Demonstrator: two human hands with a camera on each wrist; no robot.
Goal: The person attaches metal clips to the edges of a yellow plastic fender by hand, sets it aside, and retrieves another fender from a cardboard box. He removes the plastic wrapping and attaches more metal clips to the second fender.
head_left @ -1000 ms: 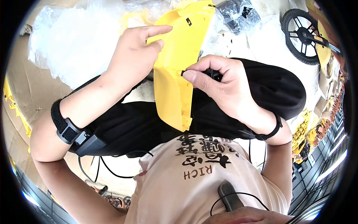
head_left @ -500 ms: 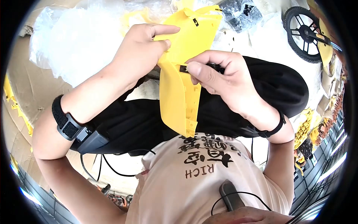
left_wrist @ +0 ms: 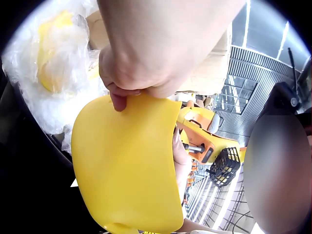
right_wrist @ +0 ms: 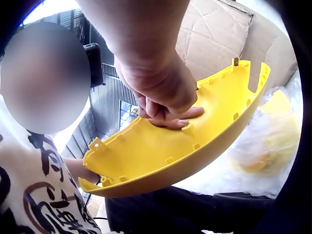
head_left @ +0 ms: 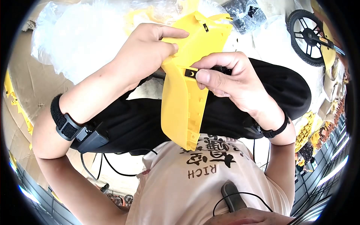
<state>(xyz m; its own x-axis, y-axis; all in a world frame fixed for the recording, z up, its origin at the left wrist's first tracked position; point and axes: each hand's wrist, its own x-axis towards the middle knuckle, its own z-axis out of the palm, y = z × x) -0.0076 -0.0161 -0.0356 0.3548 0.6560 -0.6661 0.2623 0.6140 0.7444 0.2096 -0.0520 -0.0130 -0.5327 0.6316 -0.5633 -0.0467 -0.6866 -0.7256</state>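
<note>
A curved yellow plastic cover is held up above the lap, its ribbed inner side showing in the right wrist view. My left hand grips it by one long edge, thumb and index finger on the inner face. At the opposite stretch of rim, my right hand pinches a small black metal clip between thumb and index finger, and the clip overlaps the cover's edge. Dark pieces show in the curl of the right hand. Another black clip sits on the cover's far rim.
Crumpled clear plastic wrap lies at the back left over cardboard. A black spoked wheel lies at the back right. Bagged black parts lie behind the cover. Crossed legs in black trousers are beneath the hands.
Both hands and the cover have shifted slightly right and toward the body. The black clip, mostly hidden by the right thumb before, now shows beside the thumb tip.
</note>
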